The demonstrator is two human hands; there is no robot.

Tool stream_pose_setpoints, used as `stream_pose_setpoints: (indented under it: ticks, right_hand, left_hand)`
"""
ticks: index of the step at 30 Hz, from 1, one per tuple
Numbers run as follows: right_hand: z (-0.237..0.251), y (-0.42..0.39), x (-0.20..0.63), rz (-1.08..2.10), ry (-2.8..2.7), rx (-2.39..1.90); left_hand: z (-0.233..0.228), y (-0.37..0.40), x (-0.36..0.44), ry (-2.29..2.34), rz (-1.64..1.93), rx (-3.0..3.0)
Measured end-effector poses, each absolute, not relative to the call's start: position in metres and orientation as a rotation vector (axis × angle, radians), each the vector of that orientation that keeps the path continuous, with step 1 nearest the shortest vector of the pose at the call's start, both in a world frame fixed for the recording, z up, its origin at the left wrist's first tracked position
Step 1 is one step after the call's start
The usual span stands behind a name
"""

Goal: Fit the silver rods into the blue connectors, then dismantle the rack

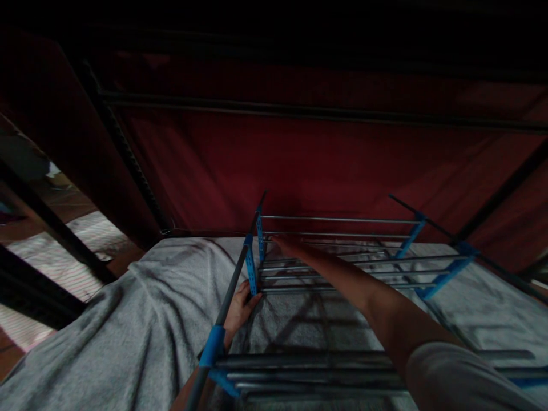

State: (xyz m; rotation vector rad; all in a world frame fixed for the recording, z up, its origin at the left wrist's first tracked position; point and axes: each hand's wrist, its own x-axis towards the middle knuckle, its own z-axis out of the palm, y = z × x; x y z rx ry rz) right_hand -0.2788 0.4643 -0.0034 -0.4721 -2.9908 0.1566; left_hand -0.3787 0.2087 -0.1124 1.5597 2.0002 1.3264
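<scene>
A rack of grey metal tubes (334,276) and blue plastic brackets lies on a grey blanket, reaching away from me. My left hand (240,311) is at its left side, thumb and fingers around the lower end of a perforated blue bracket (250,268). Stretched across the tubes, my right arm ends at my right hand (280,244), beside the farther left blue bracket (260,235). Those fingers are dark and blurred, so their grip does not show. A long side tube (233,282) runs through the left brackets to a nearer blue joint (213,346).
The grey blanket (158,308) covers the surface below. Behind the rack hangs red cloth (308,165), crossed by a dark horizontal bar (299,111). Dark metal posts stand at left. Blue brackets (447,275) hold the rack's right side. A striped cloth (72,245) lies beyond the left posts.
</scene>
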Motion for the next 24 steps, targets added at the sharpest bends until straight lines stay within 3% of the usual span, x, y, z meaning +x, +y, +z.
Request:
stream_pose_setpoints:
  ticks: [24]
  right_hand:
    - [-0.031, 0.472, -0.295, 0.123, -3.1, -0.562]
  left_hand:
    - [-0.113, 0.21, -0.381, 1.961, 1.35, 1.582]
